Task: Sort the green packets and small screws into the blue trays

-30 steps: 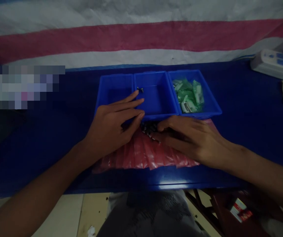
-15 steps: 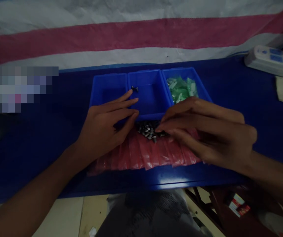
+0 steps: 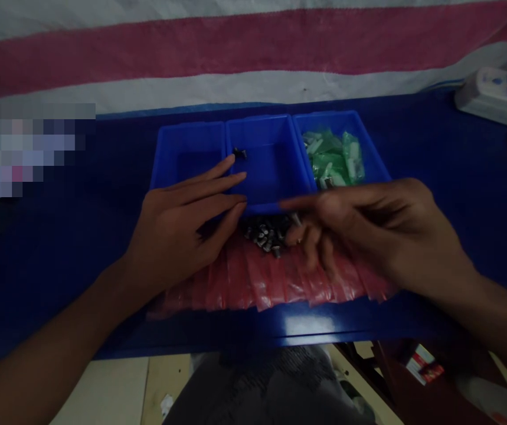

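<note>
My left hand (image 3: pixel 182 221) has its fingers stretched out across the front left of the middle blue bin (image 3: pixel 271 171), thumb tip against the index fingertip at the rim. Nothing shows in it. Two or so small dark screws (image 3: pixel 239 153) lie in that bin just beyond its fingertips. My right hand (image 3: pixel 359 230), partly blurred, is curled over the right side of a heap of dark and silver screws (image 3: pixel 262 233). A silver screw (image 3: pixel 296 219) shows among its fingers. The heap lies on a row of overlapping red plastic bags (image 3: pixel 275 283) in front of the bins.
A left blue bin (image 3: pixel 191 144) adjoins the middle one. The right blue bin (image 3: pixel 368 150) holds green plastic packets (image 3: pixel 330 162). A white power strip (image 3: pixel 496 97) is at the far right. Below the table (image 3: pixel 244 324) stands a dark red stool (image 3: pixel 395 366) with a small box on it.
My right hand has turned over and its lower fingers now curl below the index finger. The left hand keeps its pose. The view has shifted slightly.
</note>
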`<state>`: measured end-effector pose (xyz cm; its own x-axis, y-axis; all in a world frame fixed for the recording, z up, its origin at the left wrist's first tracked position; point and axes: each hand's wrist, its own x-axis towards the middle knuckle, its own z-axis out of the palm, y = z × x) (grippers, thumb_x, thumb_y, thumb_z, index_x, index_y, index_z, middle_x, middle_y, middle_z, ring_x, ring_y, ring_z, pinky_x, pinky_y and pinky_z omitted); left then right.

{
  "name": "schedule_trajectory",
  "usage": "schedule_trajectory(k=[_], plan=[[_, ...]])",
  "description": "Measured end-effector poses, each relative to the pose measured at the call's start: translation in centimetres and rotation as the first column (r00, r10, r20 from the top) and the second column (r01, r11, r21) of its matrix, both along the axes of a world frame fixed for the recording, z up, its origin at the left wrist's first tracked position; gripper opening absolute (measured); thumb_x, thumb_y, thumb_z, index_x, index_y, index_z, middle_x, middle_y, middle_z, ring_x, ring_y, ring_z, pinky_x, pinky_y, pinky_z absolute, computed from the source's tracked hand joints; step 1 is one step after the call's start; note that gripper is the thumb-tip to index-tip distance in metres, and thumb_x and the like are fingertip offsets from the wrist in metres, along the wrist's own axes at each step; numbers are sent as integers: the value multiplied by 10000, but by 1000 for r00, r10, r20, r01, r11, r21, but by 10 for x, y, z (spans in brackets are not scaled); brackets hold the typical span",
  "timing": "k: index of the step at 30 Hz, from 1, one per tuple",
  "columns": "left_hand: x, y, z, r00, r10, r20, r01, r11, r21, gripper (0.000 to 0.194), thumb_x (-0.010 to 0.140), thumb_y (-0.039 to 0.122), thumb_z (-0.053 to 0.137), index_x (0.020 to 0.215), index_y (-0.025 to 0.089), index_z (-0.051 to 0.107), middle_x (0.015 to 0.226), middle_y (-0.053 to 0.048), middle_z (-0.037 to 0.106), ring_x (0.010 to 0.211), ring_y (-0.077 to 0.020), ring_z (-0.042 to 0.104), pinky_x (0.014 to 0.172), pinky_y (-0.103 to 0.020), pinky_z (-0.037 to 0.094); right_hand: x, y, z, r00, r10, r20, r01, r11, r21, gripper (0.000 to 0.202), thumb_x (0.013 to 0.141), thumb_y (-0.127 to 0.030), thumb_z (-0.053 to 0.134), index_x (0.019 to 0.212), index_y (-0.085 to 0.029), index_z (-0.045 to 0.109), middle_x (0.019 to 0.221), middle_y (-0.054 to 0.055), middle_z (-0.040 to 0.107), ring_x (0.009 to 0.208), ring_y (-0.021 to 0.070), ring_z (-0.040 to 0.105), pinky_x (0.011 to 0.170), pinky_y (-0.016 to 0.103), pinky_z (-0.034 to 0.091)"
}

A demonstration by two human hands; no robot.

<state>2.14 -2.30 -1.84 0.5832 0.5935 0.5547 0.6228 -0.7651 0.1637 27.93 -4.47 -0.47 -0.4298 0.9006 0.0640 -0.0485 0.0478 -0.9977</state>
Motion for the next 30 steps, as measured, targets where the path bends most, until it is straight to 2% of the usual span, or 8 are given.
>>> schedule_trajectory(k=[3,5,8,11,17,22,27,30], plan=[[0,0,0,1000,10,-9,-10,1000,-2,128,1031,174,683,1060,257,775,1302,-23,782,1273,-267,727,1077,-410,670,2,0,-1,990,-108,-95,114,992,58,241,1065,-328,650,1266,-251,756,1103,49,838,863,232,841,615,330,717],[0,0,1,1000,15,-18,-15,1000,5,127,1037,172,675,1067,250,771,1301,-29,782,1273,-257,727,1077,-391,669,5,0,-3,988,-146,58,123,948,293,266,1055,-274,665,1307,-248,746,1046,35,842,829,205,831,636,307,703],[1,1,1,1000,-16,1,16,999,37,126,1034,149,670,1066,217,771,1275,-52,792,1265,-253,732,1068,-362,673,8,0,-10,890,-217,401,-169,661,732,186,1037,-203,686,1193,-164,780,992,71,833,850,202,804,740,318,690],[2,1,0,1000,-11,26,11,1000,18,137,1027,149,675,1052,232,781,1267,-34,796,1267,-259,730,1068,-373,677,5,2,-18,770,-245,589,-463,422,780,204,1071,-154,592,1120,-97,781,1013,119,801,909,235,772,770,369,682],[3,0,-1,999,27,22,-26,999,-18,154,1045,198,661,1037,299,778,1283,11,787,1264,-263,730,1050,-438,695,4,-1,-24,743,-292,602,-503,349,791,309,1094,-109,492,986,-120,781,989,114,779,909,230,725,734,355,641],[3,0,0,999,-4,43,5,1000,-26,165,1039,172,658,1030,269,792,1265,-22,794,1272,-261,725,1063,-402,684,8,0,-18,712,-253,655,-544,391,743,359,1117,-114,429,1011,-141,770,1041,105,789,949,212,737,777,333,662],[2,0,0,999,1,36,0,1000,-23,170,1043,190,653,1024,285,794,1274,-1,791,1272,-270,724,1059,-420,687,7,0,-20,781,-302,546,-447,341,827,266,1090,-114,505,1075,-209,753,982,63,808,908,224,778,780,359,689],[3,-1,1,1000,0,31,0,1000,-14,156,1044,179,658,1025,270,782,1264,-20,794,1273,-248,723,1073,-377,675,6,-3,-18,819,-310,483,-333,429,840,219,1056,-109,609,1141,-272,728,1014,14,805,863,170,776,759,286,676]])
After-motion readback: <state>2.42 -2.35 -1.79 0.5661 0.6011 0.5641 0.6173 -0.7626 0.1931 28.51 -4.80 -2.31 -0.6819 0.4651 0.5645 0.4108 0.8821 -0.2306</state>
